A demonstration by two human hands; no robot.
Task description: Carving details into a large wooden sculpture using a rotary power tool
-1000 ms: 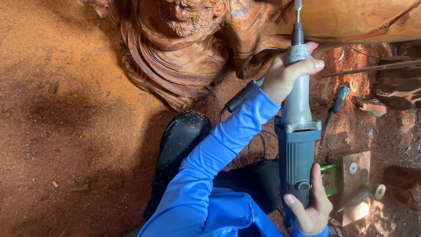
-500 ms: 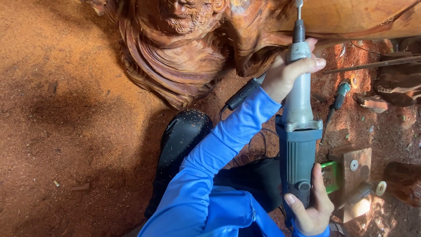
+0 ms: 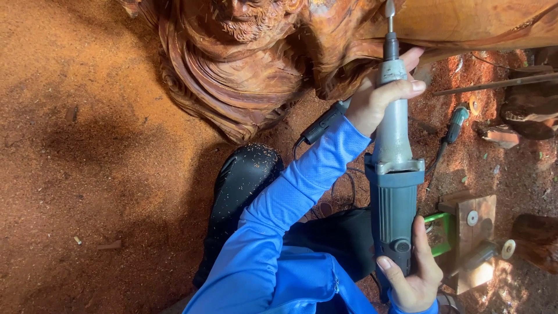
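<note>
I hold a long grey die grinder [image 3: 395, 192] upright in both hands. My left hand [image 3: 378, 102], in a blue sleeve, grips its slim metal neck near the top. My right hand [image 3: 412, 279] wraps the thick grey body at the bottom, next to its switch. The small burr tip [image 3: 389, 10] points at the underside of a large reddish carved wood piece [image 3: 232, 64] with deep swirling grooves. I cannot tell whether the burr touches the wood.
My black boot [image 3: 244, 180], dusted with chips, rests on red sawdust ground [image 3: 87, 145]. A black cable plug [image 3: 322, 123] hangs by my left wrist. At the right lie a second small tool [image 3: 456, 119], a wooden block [image 3: 476, 232] with discs, and a green bracket [image 3: 442, 232].
The grinder and both hands have shifted only slightly. Both grips are unchanged.
</note>
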